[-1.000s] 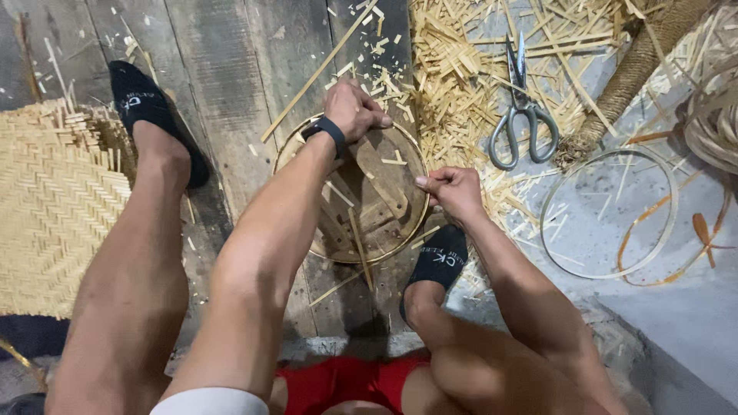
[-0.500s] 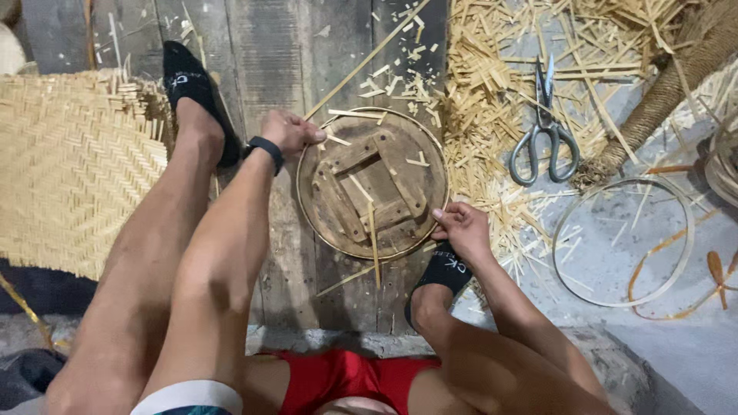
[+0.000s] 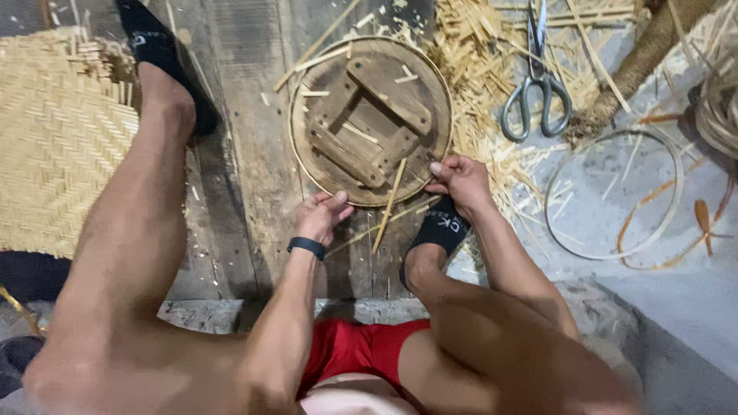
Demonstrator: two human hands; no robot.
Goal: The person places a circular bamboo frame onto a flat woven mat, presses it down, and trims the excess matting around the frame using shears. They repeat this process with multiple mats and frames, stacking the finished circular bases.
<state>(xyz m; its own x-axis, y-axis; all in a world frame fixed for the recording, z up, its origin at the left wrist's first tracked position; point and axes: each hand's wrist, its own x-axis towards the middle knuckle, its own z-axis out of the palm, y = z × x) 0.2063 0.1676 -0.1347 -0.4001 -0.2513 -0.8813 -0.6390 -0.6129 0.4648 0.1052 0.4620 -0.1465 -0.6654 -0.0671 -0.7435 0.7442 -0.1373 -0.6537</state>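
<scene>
A woven bamboo mat [image 3: 54, 146] is lying at the far left. The round wooden form [image 3: 370, 121], ringed by a thin bamboo hoop, is being pinched at its near rim by the left hand [image 3: 321, 216] and gripped at its right edge by the right hand [image 3: 460, 180]. The hoop is likely being put at risk of springing off if either pinch is loosened. Scissors [image 3: 536, 92] are lying among offcuts at right.

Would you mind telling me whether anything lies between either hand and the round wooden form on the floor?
Nothing visible does. The left hand and right hand both rest at the near rim of the round wooden form; a loose bamboo strip lies between them.
</scene>
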